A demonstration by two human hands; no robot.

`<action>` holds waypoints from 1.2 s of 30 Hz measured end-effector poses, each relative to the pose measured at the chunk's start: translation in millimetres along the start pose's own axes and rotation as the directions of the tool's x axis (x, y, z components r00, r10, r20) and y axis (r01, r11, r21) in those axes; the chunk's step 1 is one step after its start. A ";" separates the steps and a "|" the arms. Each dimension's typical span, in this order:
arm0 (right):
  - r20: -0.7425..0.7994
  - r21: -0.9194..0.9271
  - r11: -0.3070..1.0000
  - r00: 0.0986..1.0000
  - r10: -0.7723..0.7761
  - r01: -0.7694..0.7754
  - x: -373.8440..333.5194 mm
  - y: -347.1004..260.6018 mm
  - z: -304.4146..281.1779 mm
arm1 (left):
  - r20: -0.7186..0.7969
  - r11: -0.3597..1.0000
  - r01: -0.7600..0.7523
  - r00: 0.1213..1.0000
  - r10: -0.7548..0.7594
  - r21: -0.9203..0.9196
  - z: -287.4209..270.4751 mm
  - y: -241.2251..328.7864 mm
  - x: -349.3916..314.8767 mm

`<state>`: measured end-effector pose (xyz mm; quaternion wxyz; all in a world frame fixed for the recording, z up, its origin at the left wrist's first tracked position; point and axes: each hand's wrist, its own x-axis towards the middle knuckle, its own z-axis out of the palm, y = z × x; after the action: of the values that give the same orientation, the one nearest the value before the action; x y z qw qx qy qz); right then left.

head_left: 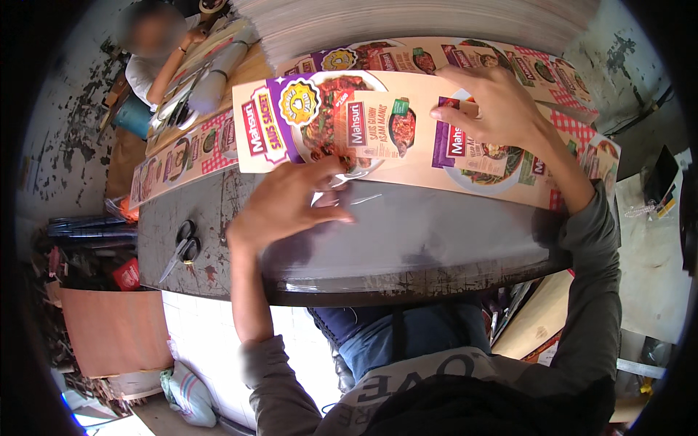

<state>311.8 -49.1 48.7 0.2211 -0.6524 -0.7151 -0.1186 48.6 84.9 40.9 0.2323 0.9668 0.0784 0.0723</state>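
A long beige printed strip (407, 174) with food pictures and purple patches lies across the table. My right hand (502, 112) is at its far edge, the thumb on the face and the fingers curled over by the edge. Beside that thumb is a small beige panel with a purple corner (445, 149); whether it is loose or printed I cannot tell. At the near edge my left hand (280, 200) has its fingers bent and its thumb apart. Its index fingertip overlaps the strip. Something shiny shows between these fingers, too unclear to name.
More printed strips (182, 160) lie beneath and behind. A tall stack of sheets (429, 25) stands at the back. Black-handled scissors (183, 247) rest on the worn dark table (218, 269), left of my arm. Another person (149, 73) sits at the far left by a wooden surface.
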 end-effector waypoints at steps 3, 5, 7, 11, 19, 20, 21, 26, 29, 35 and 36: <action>-0.037 -0.075 0.995 0.997 -0.071 0.069 6.0 5.1 0.7 | 0.132 0.984 0.160 0.980 -0.150 -0.073 -30.4 -19.5 -20.7; -0.106 -0.126 0.980 0.980 -0.167 0.153 9.2 15.9 2.0 | 0.109 0.973 0.220 0.971 -0.212 -0.071 -42.9 -34.0 -33.9; -0.076 -0.133 0.981 0.986 -0.152 0.141 10.9 27.5 -4.6 | -0.009 0.972 0.232 0.973 -0.232 -0.044 -47.4 -47.3 -42.4; -0.108 -0.081 0.990 0.987 -0.121 0.113 4.4 43.2 -6.6 | -0.252 0.970 0.197 0.955 -0.158 0.141 -40.0 -41.7 -32.0; -0.075 -0.129 0.990 0.995 -0.064 0.054 -5.3 42.4 -7.7 | 0.103 0.754 0.393 0.910 -0.402 -0.527 -37.6 -54.8 -30.5; -0.091 -0.128 0.989 0.992 -0.090 0.078 -4.1 41.0 -6.2 | 0.104 0.725 0.379 0.913 -0.395 -0.575 -40.5 -54.9 -33.8; -0.047 -0.073 0.997 0.999 -0.008 0.004 -4.4 40.5 -6.1 | 0.113 0.703 0.401 0.901 -0.420 -0.587 -41.1 -56.4 -35.5; -0.018 0.013 0.996 0.996 0.085 -0.085 -5.5 40.8 -6.4 | 0.161 0.613 0.494 0.841 -0.516 -0.617 -41.6 -64.6 -32.7; -0.045 0.084 0.992 0.994 0.102 -0.098 -4.3 38.8 -8.3 | 0.177 0.623 0.503 0.842 -0.510 -0.599 -40.4 -68.8 -33.0; -0.042 0.042 0.996 0.996 0.080 -0.078 -4.0 33.9 -12.5 | 0.205 0.625 0.523 0.836 -0.509 -0.580 -41.3 -66.1 -28.7; -0.049 0.030 0.997 0.996 0.074 -0.072 -4.6 34.0 -12.1 | 0.206 0.623 0.521 0.837 -0.507 -0.584 -41.0 -66.7 -28.6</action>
<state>347.6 -54.5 53.0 0.2525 -0.6717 -0.6866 -0.1165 5.5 156.3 43.4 0.5473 0.7732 0.3201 0.0142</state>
